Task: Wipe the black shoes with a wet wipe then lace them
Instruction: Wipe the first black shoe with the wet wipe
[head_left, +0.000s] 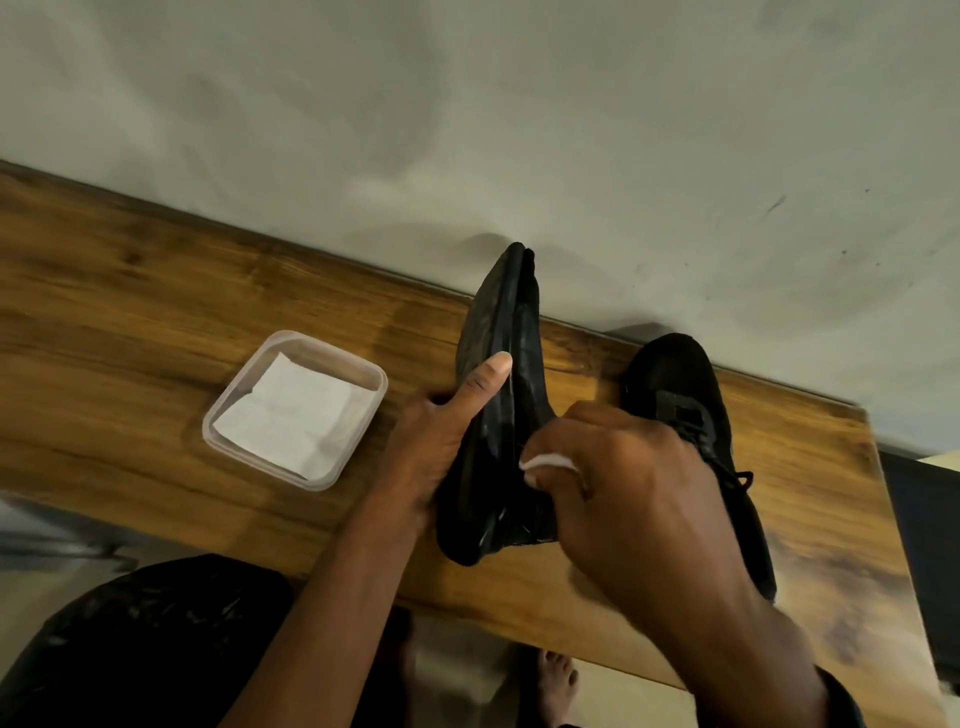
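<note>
The wooden desk runs along a pale wall. On its left part sits a clear plastic container with a folded white wipe inside; toward the right a black shoe lies flat, sole down, toe towards the wall.

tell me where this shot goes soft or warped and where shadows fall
head view: dim, warm light; the held black shoe and the second shoe throw soft shadows on the wall; pale sheen on the wooden table; the right hand and lower corners look soft; wide-angle lens tilts and bends the table edge.
</note>
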